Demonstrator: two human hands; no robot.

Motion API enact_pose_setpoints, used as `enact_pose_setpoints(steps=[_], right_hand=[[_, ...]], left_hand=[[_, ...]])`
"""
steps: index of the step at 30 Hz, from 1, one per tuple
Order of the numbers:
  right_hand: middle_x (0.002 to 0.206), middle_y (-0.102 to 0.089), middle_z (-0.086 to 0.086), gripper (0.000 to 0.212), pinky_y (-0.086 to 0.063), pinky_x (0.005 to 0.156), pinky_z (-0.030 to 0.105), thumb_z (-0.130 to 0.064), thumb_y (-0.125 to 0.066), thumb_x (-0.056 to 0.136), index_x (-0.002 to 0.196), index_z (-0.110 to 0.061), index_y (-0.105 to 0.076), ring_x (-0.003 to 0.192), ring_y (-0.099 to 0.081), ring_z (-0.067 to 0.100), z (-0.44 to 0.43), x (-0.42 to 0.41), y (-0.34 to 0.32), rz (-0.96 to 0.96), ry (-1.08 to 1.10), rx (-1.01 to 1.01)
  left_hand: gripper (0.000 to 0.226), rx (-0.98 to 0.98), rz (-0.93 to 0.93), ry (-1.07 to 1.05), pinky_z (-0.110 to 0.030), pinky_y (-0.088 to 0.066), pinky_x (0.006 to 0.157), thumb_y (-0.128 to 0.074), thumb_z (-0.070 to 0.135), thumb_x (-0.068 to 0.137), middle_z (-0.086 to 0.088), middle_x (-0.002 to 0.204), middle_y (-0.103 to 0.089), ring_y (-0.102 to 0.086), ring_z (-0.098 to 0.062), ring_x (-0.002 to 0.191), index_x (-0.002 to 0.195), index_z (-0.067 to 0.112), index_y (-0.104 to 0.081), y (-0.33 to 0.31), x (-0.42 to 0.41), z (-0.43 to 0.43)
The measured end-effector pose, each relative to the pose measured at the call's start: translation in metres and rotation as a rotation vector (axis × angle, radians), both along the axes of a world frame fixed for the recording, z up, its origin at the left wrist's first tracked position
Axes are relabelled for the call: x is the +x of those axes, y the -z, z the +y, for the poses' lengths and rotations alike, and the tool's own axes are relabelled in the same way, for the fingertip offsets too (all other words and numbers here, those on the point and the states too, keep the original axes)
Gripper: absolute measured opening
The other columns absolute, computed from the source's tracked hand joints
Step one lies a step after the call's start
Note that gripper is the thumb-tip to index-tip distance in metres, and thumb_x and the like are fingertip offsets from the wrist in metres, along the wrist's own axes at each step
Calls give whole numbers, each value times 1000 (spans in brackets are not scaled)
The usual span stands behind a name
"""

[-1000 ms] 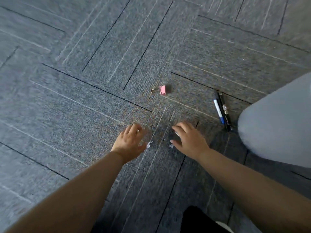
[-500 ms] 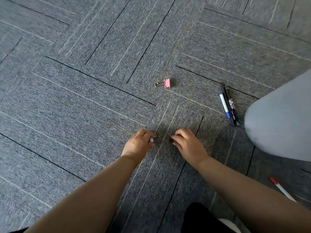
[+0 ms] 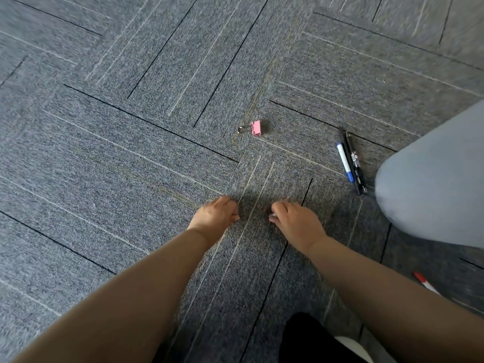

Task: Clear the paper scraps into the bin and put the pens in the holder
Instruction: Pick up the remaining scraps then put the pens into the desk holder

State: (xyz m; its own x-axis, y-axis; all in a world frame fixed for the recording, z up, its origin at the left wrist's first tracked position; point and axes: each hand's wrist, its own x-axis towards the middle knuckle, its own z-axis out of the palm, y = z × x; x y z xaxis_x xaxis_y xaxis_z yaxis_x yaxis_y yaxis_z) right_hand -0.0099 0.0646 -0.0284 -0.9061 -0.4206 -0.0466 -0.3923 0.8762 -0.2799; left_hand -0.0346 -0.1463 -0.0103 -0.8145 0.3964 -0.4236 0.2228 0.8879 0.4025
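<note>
Both fists have curled tighter on grey carpet tiles (image 3: 131,166): my left hand (image 3: 217,216) and right hand (image 3: 296,221), contents hidden. Pens (image 3: 349,161) lie at two o'clock; no writing legible.

Left hand (image 3: 214,218) and right hand (image 3: 296,222) low, side by side, fingers curled in.

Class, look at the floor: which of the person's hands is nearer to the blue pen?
The right hand. It rests on the carpet just below and left of the blue pen. The left hand sits farther left, beyond the right hand, well away from the pen.
</note>
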Motion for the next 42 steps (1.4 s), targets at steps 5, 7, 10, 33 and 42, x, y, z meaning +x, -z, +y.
enact_pose_setpoints(steps=[5,7,10,33,42], right_hand=[[49,-48,-1,26,-25,29,19,-17,-71,77,69,-8,-49,33,-39,13,2,5,-1,-21,-3,22],[47,-43,-2,27,-22,28,19,-14,-70,79,69,-8,-46,33,-32,12,3,8,1,-51,-12,14],[47,-32,-7,30,-10,29,15,-11,-69,81,68,-10,-42,32,-21,7,5,7,-1,-84,9,-16],[46,-24,-15,15,-13,35,18,-15,-50,94,84,-3,-48,34,-19,4,23,10,-20,-196,289,-66],[49,-53,1,14,-21,32,18,-14,-53,91,84,-2,-50,32,-39,15,27,3,-55,-66,338,-183]], left_hand=[[20,7,75,-33,-28,-46,83,-42,30,93,2,96,-53,-49,-11,83,93,12,-51,2,7,-1],[21,11,79,-107,-27,-47,77,-41,29,93,1,95,-55,-52,-12,80,93,11,-53,2,8,-2],[21,67,99,-224,-29,-49,70,-42,26,94,-2,92,-56,-52,-13,72,92,9,-54,1,6,-5],[15,105,129,-14,-31,-51,78,-56,22,86,-2,90,-61,-50,-10,76,92,8,-60,7,3,-15],[12,350,158,-118,-37,-54,69,-56,17,88,-7,91,-62,-59,-19,75,88,7,-60,-37,-23,22]])
